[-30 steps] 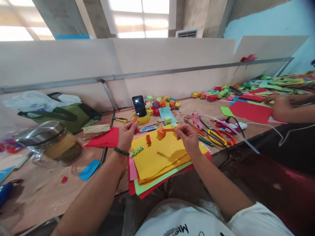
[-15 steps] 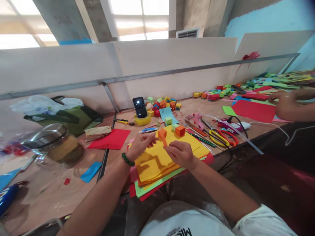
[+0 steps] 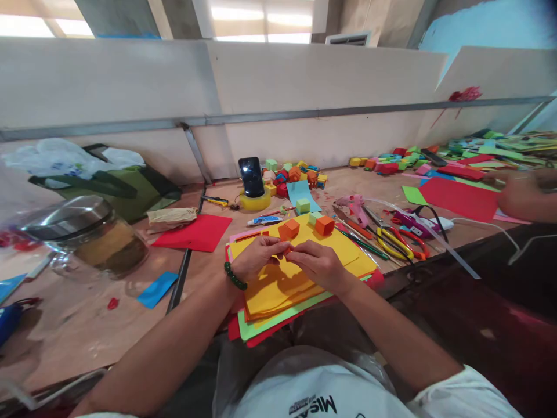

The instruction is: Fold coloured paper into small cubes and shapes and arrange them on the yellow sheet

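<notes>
My left hand (image 3: 256, 256), with a green bead bracelet at the wrist, meets my right hand (image 3: 321, 265) above a stack of yellow paper (image 3: 265, 297). Fingers of both hands pinch a small orange paper strip (image 3: 288, 251), mostly covered by the fingertips. Just beyond them is an orange paper cube (image 3: 289, 229); whether the strip joins it is hidden. To its right sit an open orange paper box (image 3: 324, 225) and a light green cube (image 3: 303, 205), farther back.
A phone (image 3: 251, 177) leans on a tape roll (image 3: 255, 201), near piled paper cubes (image 3: 298, 172). Pliers (image 3: 394, 244), a pink glue gun (image 3: 355, 208) and a power strip (image 3: 415, 223) lie right. A glass jug (image 3: 104, 249) stands left. Another person's hand (image 3: 522, 194) is at far right.
My hands have come together, and my left fingers now pinch the orange strip too. The orange cube sits beyond my fingertips. The view has tilted down slightly.
</notes>
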Demonstrator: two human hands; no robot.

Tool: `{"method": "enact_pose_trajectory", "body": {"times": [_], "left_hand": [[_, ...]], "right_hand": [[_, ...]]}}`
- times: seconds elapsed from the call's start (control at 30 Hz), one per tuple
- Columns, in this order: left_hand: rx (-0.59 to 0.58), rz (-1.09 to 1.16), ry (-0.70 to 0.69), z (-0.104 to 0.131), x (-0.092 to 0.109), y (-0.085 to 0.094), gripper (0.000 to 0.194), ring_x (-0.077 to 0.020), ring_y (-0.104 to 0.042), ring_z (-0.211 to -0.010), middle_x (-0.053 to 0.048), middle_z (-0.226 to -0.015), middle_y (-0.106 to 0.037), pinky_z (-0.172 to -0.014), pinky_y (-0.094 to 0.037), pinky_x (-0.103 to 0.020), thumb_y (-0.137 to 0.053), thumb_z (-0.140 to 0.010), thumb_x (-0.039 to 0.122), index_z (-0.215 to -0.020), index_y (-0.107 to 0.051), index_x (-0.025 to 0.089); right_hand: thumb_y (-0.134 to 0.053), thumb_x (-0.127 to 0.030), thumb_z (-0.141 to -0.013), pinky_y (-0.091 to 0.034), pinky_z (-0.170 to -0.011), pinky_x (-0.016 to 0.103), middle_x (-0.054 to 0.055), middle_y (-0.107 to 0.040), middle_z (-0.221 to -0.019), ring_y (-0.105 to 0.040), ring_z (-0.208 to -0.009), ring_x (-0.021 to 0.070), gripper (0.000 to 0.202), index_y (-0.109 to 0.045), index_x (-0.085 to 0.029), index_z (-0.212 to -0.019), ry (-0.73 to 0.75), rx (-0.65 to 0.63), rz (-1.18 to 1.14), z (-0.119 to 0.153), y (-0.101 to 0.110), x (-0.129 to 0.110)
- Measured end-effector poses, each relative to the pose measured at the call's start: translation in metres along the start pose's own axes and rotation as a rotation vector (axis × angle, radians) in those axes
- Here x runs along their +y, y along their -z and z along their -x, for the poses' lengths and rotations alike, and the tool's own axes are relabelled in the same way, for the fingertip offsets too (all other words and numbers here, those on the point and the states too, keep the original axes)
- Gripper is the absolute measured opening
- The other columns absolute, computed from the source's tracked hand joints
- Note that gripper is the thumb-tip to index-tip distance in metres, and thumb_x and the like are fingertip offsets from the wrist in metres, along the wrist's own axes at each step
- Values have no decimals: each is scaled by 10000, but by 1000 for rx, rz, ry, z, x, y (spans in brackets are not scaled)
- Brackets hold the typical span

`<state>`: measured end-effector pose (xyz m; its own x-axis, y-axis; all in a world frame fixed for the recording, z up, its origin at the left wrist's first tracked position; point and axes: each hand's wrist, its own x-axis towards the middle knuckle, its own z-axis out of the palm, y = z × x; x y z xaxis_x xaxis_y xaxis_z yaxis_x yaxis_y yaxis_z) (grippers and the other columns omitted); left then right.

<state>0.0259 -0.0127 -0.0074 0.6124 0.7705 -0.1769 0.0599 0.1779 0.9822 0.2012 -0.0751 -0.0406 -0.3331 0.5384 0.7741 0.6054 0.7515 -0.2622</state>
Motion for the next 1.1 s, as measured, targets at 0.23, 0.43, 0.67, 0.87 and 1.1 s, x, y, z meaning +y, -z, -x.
{"method": "enact_pose_trajectory", "body": {"times": [0.23,0.43,0.67,0.87,1.1], "left_hand": [[50,-123,-85,-2,0,-2,279,-92,-511,-597,-7,-650,-635,-549,-414,-204,-780,-556,400,-655,-710,148],[80,-244,-182,2,6,-7,203,-87,-462,-549,10,-567,-594,-539,-388,-214,-718,-595,349,-609,-693,148],[59,-133,-89,1,2,-8,192,-96,-504,-597,-4,-654,-644,-554,-403,-207,-718,-558,300,-680,-722,152],[140,-90,-127,0,-1,-12,225,-104,-511,-614,-16,-667,-670,-569,-402,-212,-741,-510,292,-683,-739,148],[224,-125,-178,-1,-6,-16,182,-102,-492,-555,-1,-574,-645,-559,-397,-230,-707,-514,278,-642,-732,150]], "right_hand": [[-526,-300,-921,-543,-660,249,56,-659,-807,-640,-733,138,201,-690,-204,-854,-208,-4,-174,-5,4,0],[-555,-368,-902,-517,-614,246,37,-637,-772,-604,-690,131,216,-664,-202,-817,-279,31,-235,-5,2,1],[-496,-372,-936,-483,-634,238,47,-615,-787,-585,-708,128,257,-638,-186,-829,-177,29,-150,-4,4,1],[-472,-441,-934,-437,-595,241,25,-557,-689,-531,-642,126,344,-597,-178,-749,-282,-15,-189,-7,3,2],[-563,-442,-843,-333,-496,224,-22,-487,-565,-408,-518,88,350,-541,-168,-627,-560,-32,-315,-9,3,1]]}}
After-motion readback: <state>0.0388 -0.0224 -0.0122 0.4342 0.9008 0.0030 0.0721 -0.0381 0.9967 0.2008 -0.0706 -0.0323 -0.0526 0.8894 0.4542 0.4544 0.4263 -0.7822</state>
